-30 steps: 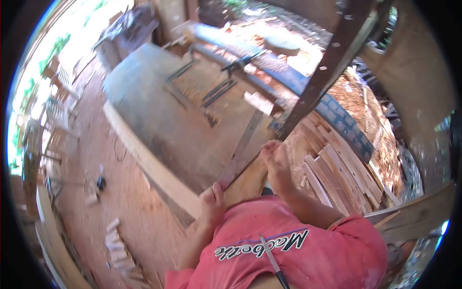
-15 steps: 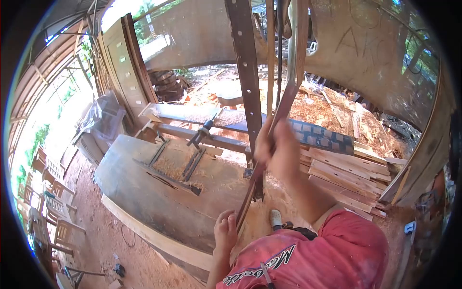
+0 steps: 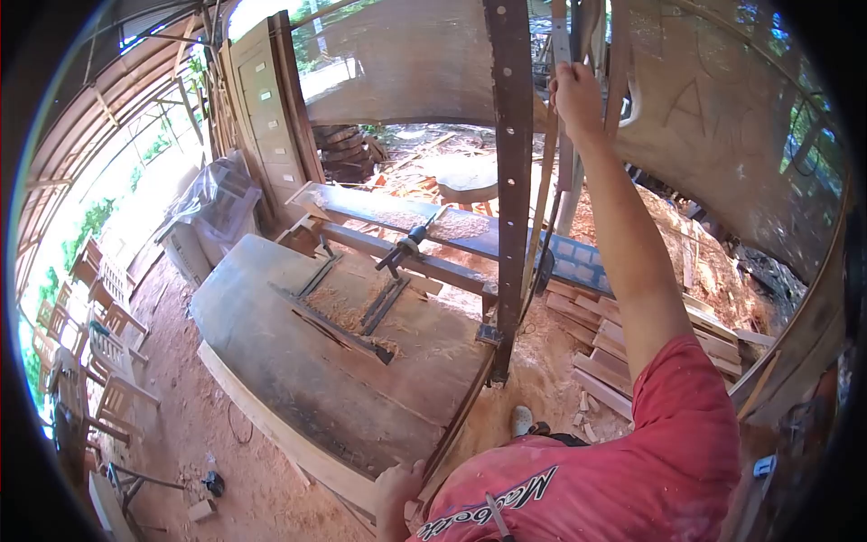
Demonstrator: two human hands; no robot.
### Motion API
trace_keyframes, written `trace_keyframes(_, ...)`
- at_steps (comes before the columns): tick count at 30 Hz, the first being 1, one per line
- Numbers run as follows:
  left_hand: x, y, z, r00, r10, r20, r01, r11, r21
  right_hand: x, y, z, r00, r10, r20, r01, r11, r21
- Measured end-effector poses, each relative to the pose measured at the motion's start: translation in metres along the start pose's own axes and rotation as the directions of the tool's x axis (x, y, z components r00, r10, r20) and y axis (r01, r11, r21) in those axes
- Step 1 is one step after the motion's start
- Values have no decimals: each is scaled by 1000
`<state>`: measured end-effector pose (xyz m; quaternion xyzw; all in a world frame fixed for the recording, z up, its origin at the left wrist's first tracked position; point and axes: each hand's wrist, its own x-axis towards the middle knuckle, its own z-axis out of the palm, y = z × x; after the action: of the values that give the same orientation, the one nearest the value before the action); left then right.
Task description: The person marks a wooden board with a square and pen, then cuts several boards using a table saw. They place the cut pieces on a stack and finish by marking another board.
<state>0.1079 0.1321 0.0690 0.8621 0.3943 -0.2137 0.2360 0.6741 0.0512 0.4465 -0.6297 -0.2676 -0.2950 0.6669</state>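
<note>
Right hand point(image 3: 576, 90) is way up top, arm stretched out full, fingers wrapped tight around the upper end of a long thin dark strip point(image 3: 456, 420). Can't honestly tell if it's wood or metal. Left hand point(image 3: 397, 492) is down at the near edge, right by the red printed t-shirt point(image 3: 632, 470), closed around the lower end of that same strip, though it's partly cut off by the frame. So the strip runs steeply from the near bottom up to the far top, held at both ends.

Just beside it stands a rusty brown upright steel post with holes point(image 3: 512, 181), and the strip crosses close to its base. Left of the post is the big grey slab desk point(image 3: 271, 334) with sawdust on it and a black bar clamp point(image 3: 406, 248) at its far side. Right of the post there's a stack of pale wooden planks point(image 3: 614, 339) lying on the sawdusty ground. Far left, well apart, a row of bare wooden chairs point(image 3: 99, 307).
</note>
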Motion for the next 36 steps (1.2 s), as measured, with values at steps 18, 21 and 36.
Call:
trace_keyframes(18, 75, -31, -33, 939, -264, -219, -86, 437, -895, -341, -19, 2, 828, -320, 460, 144, 915, 377)
trace_keyframes(21, 134, -25, -56, 933, -300, -197, -56, 419, -906, -371, 2, 73, 366, 522, 770, -793, 608, -35)
trace_keyframes(36, 211, 34, -136, 935, -352, 36, 245, 570, -784, -365, 149, 282, 249, 874, 418, -953, 298, -56)
